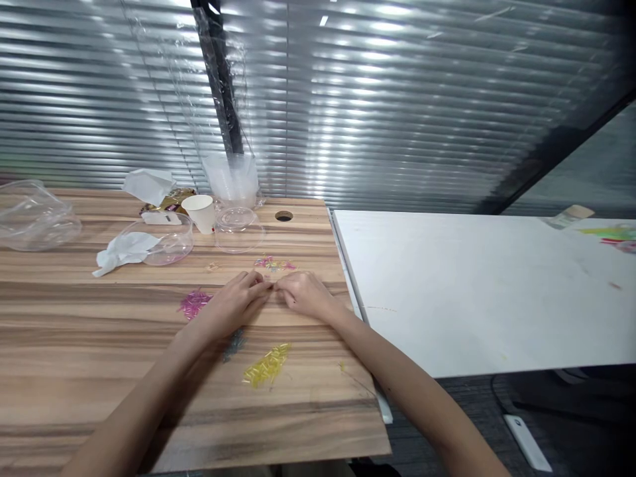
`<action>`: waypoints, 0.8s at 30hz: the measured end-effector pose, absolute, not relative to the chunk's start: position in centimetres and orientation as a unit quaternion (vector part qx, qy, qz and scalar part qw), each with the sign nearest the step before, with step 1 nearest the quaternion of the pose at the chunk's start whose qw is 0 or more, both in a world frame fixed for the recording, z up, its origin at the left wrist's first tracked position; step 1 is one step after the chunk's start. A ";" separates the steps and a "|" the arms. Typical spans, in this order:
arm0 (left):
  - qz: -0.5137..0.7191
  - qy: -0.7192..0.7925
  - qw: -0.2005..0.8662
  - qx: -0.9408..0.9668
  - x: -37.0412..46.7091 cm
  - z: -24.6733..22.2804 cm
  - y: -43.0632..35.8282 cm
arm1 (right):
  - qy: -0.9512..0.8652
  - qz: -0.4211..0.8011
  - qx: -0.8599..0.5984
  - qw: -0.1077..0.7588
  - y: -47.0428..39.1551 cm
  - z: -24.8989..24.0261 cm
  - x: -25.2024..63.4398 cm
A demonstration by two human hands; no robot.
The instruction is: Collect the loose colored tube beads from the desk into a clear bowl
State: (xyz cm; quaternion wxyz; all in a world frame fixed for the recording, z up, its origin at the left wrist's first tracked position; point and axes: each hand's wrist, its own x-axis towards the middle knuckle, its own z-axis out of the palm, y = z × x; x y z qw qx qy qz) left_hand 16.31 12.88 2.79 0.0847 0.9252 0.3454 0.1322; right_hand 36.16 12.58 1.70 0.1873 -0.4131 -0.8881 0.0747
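My left hand [243, 296] and my right hand [302, 291] meet over the wooden table [308, 411], fingertips pinched together and almost touching. Whatever lies between them is too small to make out. Just beyond the fingers is a mixed, multicoloured scatter of small pieces [273, 264]. Beside my left wrist lies a pile of pink tube-like pieces [193, 304]. A blue-grey pile [233, 344] shows partly from behind my left forearm. Closer to me, between the forearms, a heap of short yellow tube-like pieces [268, 366] is spread out.
At the back left stand a paper cup [201, 213], stacked clear plastic cups [231, 179], a clear lid [239, 230] and a clear round dish [173, 246] with crumpled tissue [126, 252]. A clear plastic container [37, 215] is far left. A white table [447, 285] adjoins on the right.
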 end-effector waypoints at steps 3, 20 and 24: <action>0.139 0.342 0.084 0.926 16.3 2.8 12.9 | -0.888 0.072 -0.414 0.185 12.6 1.8 36.1; 0.141 0.333 0.072 0.930 16.3 2.7 12.9 | -0.887 0.082 -0.417 0.182 12.7 1.7 36.1; 0.135 0.339 0.070 0.928 16.3 2.8 12.8 | -0.889 0.081 -0.416 0.176 12.6 1.8 36.1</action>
